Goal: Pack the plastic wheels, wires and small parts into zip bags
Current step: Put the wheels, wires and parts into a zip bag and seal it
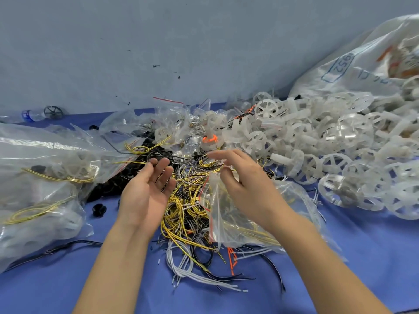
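- Tabletop (68, 279): matt blue, smooth.
- Wheels (328, 141), right: translucent white plastic, slightly frosted.
- Zip bags (40, 155), left: clear glossy plastic film, crinkled.
- Wires (181, 211), centre: smooth yellow, black and white insulation.
- Sack (353, 64), upper right: woven whitish plastic.

Wires (181, 207) ahead, wheels (317, 155) right, bags (45, 155) left; front open

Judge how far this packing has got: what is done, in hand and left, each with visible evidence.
Done: filled zip bags on the left hold wheels and yellow wires. In hand: the right hand seems to pinch a zip bag with a red seal strip; the left hand is open. Left: the loose wire heap and the white wheel pile.
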{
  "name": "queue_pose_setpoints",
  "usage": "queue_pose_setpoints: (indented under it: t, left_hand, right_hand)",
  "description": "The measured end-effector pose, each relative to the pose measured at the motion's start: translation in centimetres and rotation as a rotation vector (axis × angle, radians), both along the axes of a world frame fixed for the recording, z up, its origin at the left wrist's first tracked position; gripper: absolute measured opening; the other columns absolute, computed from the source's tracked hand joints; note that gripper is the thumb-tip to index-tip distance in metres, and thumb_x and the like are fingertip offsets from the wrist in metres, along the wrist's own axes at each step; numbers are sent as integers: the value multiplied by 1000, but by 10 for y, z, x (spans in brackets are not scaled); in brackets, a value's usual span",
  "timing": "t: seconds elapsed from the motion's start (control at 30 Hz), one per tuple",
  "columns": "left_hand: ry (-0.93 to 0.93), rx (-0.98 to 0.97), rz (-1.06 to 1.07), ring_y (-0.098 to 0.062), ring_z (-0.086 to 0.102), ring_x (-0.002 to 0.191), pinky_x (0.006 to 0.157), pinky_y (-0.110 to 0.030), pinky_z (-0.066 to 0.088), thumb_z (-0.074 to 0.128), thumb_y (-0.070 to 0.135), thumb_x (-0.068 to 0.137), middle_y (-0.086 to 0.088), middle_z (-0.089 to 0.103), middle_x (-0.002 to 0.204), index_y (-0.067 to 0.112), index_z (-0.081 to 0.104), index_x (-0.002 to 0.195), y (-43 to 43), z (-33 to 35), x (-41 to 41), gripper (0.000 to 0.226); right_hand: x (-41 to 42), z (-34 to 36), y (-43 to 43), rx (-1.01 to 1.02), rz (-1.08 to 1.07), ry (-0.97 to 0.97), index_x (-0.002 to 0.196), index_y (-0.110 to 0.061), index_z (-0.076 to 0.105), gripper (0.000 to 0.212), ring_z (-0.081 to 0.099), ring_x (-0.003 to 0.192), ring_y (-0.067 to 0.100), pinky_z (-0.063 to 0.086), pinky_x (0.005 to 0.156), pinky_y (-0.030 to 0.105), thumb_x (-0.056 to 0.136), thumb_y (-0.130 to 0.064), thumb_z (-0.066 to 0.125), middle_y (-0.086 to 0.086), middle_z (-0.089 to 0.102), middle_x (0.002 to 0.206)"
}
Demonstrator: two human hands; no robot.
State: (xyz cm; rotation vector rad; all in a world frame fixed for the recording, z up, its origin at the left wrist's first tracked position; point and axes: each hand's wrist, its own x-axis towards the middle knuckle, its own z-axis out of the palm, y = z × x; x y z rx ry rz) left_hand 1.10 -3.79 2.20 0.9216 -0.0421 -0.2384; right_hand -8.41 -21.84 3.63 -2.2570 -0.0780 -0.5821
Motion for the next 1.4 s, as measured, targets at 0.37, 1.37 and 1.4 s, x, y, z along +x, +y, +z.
queue_pose_setpoints:
  t: [0.37, 1.37, 1.4]
  left_hand:
    - [-323, 113, 20, -11, 65, 84, 70, -24, 53, 43, 27, 103, 4, 71, 89, 24, 61, 97, -19, 9, -15, 19]
    - [-86, -87, 320, -8, 66, 72, 61, -23, 55, 37, 26, 106, 9, 70, 85, 25, 56, 92, 10, 6, 8, 25]
    - [-75, -95, 337, -7, 66, 72, 61, -22, 55, 36, 27, 106, 10, 70, 83, 26, 56, 90, 13, 5, 9, 25]
  right_hand:
    - [25, 13, 22, -143, -45, -8, 142, -31, 47, 44, 49, 126, 14, 37, 107, 42, 100, -44, 49, -9, 59, 133]
    - [34, 4, 2, 136, -338, -17, 101, -26, 74, 24, 66, 75, 14, 53, 72, 39, 101, -34, 51, -11, 74, 77]
    - [34, 5, 0, 186, -364, -18, 97, -26, 74, 24, 66, 77, 13, 53, 73, 40, 100, -33, 52, -12, 73, 74]
